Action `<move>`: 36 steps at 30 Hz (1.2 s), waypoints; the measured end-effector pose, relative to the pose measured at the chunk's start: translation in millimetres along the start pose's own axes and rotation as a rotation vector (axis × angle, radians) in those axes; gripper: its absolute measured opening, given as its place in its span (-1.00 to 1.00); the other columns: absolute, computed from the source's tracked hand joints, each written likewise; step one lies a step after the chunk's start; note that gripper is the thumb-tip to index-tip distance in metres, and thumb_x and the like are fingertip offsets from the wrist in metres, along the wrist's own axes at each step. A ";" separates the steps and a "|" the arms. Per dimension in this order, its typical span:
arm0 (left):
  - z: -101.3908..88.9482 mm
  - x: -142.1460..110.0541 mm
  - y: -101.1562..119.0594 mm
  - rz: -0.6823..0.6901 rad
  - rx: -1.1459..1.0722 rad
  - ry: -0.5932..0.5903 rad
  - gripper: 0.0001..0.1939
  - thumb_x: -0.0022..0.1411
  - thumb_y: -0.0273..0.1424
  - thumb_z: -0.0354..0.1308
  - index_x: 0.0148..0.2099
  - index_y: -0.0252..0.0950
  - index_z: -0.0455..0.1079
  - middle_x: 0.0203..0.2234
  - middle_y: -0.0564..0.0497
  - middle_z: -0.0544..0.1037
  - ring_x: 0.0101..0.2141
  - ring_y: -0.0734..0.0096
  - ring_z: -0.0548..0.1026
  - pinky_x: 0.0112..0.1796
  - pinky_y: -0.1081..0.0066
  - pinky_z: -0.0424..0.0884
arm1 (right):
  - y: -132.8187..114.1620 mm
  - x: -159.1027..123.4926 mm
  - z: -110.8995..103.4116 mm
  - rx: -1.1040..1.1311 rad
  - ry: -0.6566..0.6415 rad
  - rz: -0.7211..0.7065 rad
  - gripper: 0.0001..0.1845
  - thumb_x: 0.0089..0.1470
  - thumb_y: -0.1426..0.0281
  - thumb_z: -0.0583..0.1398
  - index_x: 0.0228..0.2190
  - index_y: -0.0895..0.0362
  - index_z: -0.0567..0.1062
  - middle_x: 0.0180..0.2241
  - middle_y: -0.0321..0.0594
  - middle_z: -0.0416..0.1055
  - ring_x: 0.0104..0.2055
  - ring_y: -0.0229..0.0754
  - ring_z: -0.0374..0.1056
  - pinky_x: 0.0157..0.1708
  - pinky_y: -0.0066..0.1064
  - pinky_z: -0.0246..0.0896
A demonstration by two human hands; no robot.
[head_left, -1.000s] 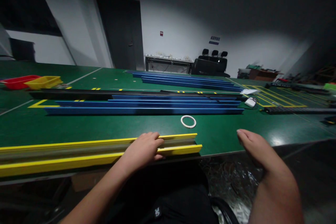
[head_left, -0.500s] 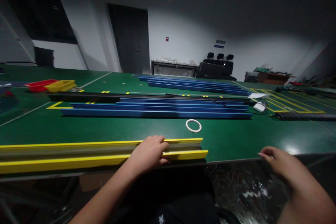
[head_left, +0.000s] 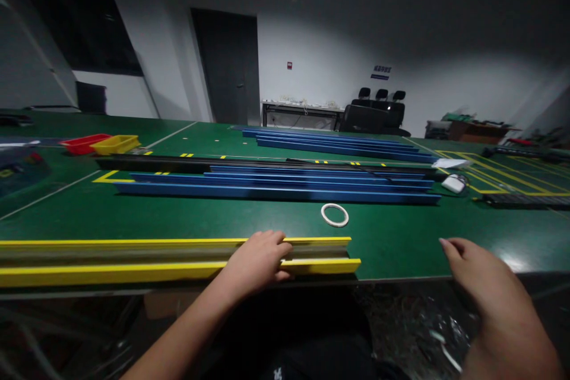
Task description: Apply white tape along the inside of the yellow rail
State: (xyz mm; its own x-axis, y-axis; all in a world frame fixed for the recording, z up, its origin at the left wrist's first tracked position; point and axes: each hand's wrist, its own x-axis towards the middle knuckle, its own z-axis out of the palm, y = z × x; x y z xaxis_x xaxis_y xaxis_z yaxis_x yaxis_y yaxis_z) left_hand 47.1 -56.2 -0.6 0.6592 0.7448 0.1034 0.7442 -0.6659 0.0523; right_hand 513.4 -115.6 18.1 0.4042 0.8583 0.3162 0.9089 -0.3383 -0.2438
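Note:
A long yellow channel-shaped profile point(head_left: 133, 275) lies along the near edge of the green table, running out of view on the left. My left hand point(head_left: 260, 261) is wrapped over it near its right end, fingers inside the channel and thumb at the near wall. My right hand point(head_left: 474, 270) hovers by the table edge to the right, apart from the profile, with its fingers pinched together. Whatever may be between those fingertips is too small to make out. A flat white ring point(head_left: 335, 224), like a thin tape roll, rests just beyond the profile's right end.
Several blue profiles point(head_left: 276, 192) and a black one point(head_left: 146, 163) lie across the table point(head_left: 178, 219). At the left stand a red bin point(head_left: 84, 143) and a yellow bin point(head_left: 116, 144). A white box point(head_left: 454, 184) with a cable sits at the right. Clear plastic film hangs below the edge.
My right hand has risen slightly, still pinched. My left hand keeps its hold on the yellow profile. The whole view has shifted a little as the head turned left.

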 end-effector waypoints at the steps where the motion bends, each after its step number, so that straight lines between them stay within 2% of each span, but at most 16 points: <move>1: -0.4 -0.6 -0.1 0.001 -0.003 0.008 -0.58 0.02 -0.12 0.38 -0.11 -0.16 0.44 -0.19 -0.06 0.47 -0.16 0.14 0.46 -0.16 0.25 0.32 | -21.4 -1.0 0.6 -0.008 -0.035 -0.016 -0.52 0.17 0.03 0.01 -0.29 0.07 0.57 -0.29 0.02 0.56 -0.35 0.06 0.45 -0.37 -0.18 0.23; 3: -2.0 -2.0 -0.3 0.016 -0.021 0.025 -0.59 0.04 -0.11 0.36 -0.09 -0.15 0.44 -0.18 -0.06 0.47 -0.16 0.13 0.46 -0.17 0.24 0.34 | -71.0 -4.9 5.0 0.039 -0.076 -0.122 -0.55 0.21 0.07 -0.01 -0.22 0.07 0.55 -0.20 -0.02 0.54 -0.22 0.03 0.44 -0.27 -0.21 0.25; 4: -3.2 -2.7 -0.3 0.030 -0.039 0.036 -0.59 0.05 -0.11 0.35 -0.08 -0.14 0.43 -0.16 -0.06 0.48 -0.15 0.13 0.45 -0.16 0.24 0.34 | -97.2 -8.0 8.4 0.084 -0.107 -0.232 -0.57 0.22 0.09 0.00 -0.20 0.07 0.54 -0.16 -0.04 0.53 -0.17 0.01 0.43 -0.22 -0.23 0.25; 6: -6.1 -4.4 -0.5 0.067 -0.090 0.070 -0.60 0.10 -0.10 0.31 -0.06 -0.14 0.42 -0.05 -0.06 0.46 -0.08 0.14 0.44 -0.10 0.24 0.34 | -147.4 -16.6 16.7 0.155 -0.181 -0.445 -0.60 0.24 0.12 0.01 -0.21 0.06 0.55 -0.17 -0.08 0.51 -0.13 -0.04 0.40 -0.13 -0.27 0.23; 8: -9.2 -6.9 -1.2 0.096 -0.140 0.115 -0.62 0.16 -0.11 0.27 -0.02 -0.14 0.39 0.07 -0.06 0.42 0.00 0.15 0.41 -0.02 0.23 0.32 | -189.3 -27.3 25.7 0.191 -0.202 -0.567 -0.61 0.27 0.14 0.00 -0.21 0.04 0.55 -0.20 -0.11 0.50 -0.12 -0.08 0.38 -0.09 -0.30 0.20; 10: -11.8 -12.2 -4.4 0.102 -0.177 0.143 -0.60 0.18 -0.13 0.25 0.03 -0.13 0.37 0.13 -0.05 0.39 0.05 0.17 0.39 0.03 0.23 0.29 | -219.4 -38.0 34.6 0.195 -0.199 -0.634 -0.61 0.28 0.14 0.00 -0.20 0.04 0.54 -0.19 -0.11 0.49 -0.10 -0.10 0.37 -0.06 -0.32 0.18; 13: -15.0 -30.3 -19.5 0.038 -0.210 0.158 -0.45 0.14 -0.14 0.29 0.15 -0.10 0.29 0.13 -0.03 0.42 0.07 0.19 0.38 0.07 0.24 0.28 | -242.2 -50.3 47.0 0.179 -0.234 -0.682 -0.58 0.28 0.09 0.00 -0.19 0.05 0.53 -0.20 -0.12 0.49 -0.11 -0.10 0.38 -0.09 -0.33 0.17; 16: -18.0 -62.4 -50.8 -0.142 -0.183 0.188 -0.30 0.07 -0.13 0.35 0.23 -0.06 0.24 0.14 -0.01 0.43 0.10 0.18 0.37 0.11 0.24 0.26 | -246.2 -55.7 56.2 0.137 -0.293 -0.653 -0.48 0.28 0.02 -0.06 -0.34 0.06 0.54 -0.32 -0.12 0.51 -0.24 -0.11 0.40 -0.24 -0.35 0.16; 20: -20.4 -108.1 -101.1 -0.315 -0.082 0.144 -0.21 -0.02 -0.02 0.35 0.24 -0.11 0.27 0.13 -0.06 0.44 0.11 0.09 0.37 0.11 0.20 0.26 | -244.2 -56.7 59.3 0.103 -0.319 -0.594 -0.39 0.29 0.01 -0.13 -0.47 0.06 0.52 -0.40 -0.12 0.52 -0.35 -0.14 0.40 -0.40 -0.38 0.06; 22: -19.6 -122.3 -117.6 -0.370 -0.029 0.117 -0.23 -0.01 0.05 0.30 0.20 -0.17 0.34 0.08 -0.10 0.48 0.07 0.05 0.40 0.08 0.16 0.28 | -245.1 -57.3 58.1 0.091 -0.317 -0.579 -0.40 0.29 0.02 -0.12 -0.46 0.06 0.53 -0.39 -0.12 0.53 -0.35 -0.14 0.41 -0.42 -0.38 0.03; 24: -17.6 -128.5 -123.5 -0.391 0.021 0.114 -0.24 0.01 0.11 0.26 0.16 -0.21 0.38 0.02 -0.13 0.51 0.02 0.03 0.43 0.04 0.14 0.29 | -246.2 -58.1 56.9 0.072 -0.330 -0.568 -0.40 0.29 0.02 -0.12 -0.45 0.06 0.54 -0.39 -0.13 0.53 -0.34 -0.14 0.42 -0.42 -0.38 0.03; 26: -15.4 -127.8 -119.8 -0.386 0.058 0.136 -0.24 0.01 0.14 0.23 0.14 -0.23 0.39 -0.02 -0.14 0.52 -0.02 0.02 0.43 0.01 0.14 0.30 | -244.3 -57.7 56.6 0.052 -0.336 -0.565 -0.40 0.30 0.02 -0.12 -0.44 0.05 0.55 -0.38 -0.14 0.54 -0.33 -0.13 0.43 -0.41 -0.38 0.03; 29: -12.4 -117.5 -101.8 -0.360 0.074 0.175 -0.23 -0.01 0.17 0.24 0.12 -0.21 0.40 -0.06 -0.12 0.53 -0.05 0.04 0.43 -0.02 0.16 0.30 | -230.8 -51.8 57.2 -0.002 -0.326 -0.551 -0.42 0.28 0.01 -0.10 -0.44 0.04 0.55 -0.38 -0.13 0.55 -0.31 -0.09 0.44 -0.39 -0.36 0.02; 33: -8.1 -90.6 -68.4 -0.321 0.063 0.202 -0.22 -0.05 0.22 0.22 0.08 -0.20 0.41 -0.13 -0.11 0.54 -0.09 0.05 0.44 -0.05 0.17 0.30 | -200.1 -36.2 55.1 -0.043 -0.371 -0.485 -0.48 0.27 0.05 -0.06 -0.41 0.03 0.56 -0.37 -0.13 0.56 -0.31 -0.06 0.46 -0.38 -0.34 0.04; 36: -3.9 -65.5 -43.2 -0.304 0.050 0.218 -0.22 -0.06 0.26 0.19 0.04 -0.19 0.42 -0.19 -0.10 0.54 -0.13 0.06 0.44 -0.08 0.18 0.29 | -186.5 -29.6 51.7 -0.044 -0.359 -0.455 -0.51 0.27 0.08 -0.05 -0.38 0.03 0.57 -0.34 -0.13 0.57 -0.30 -0.04 0.46 -0.36 -0.32 0.05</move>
State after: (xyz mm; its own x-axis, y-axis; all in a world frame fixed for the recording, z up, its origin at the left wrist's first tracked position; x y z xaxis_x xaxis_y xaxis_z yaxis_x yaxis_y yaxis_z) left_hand -28.6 -76.4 -5.8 0.3728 0.8780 0.3002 0.9104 -0.4087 0.0649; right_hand 326.6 -57.9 6.8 -0.0813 0.9956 0.0476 0.9896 0.0863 -0.1152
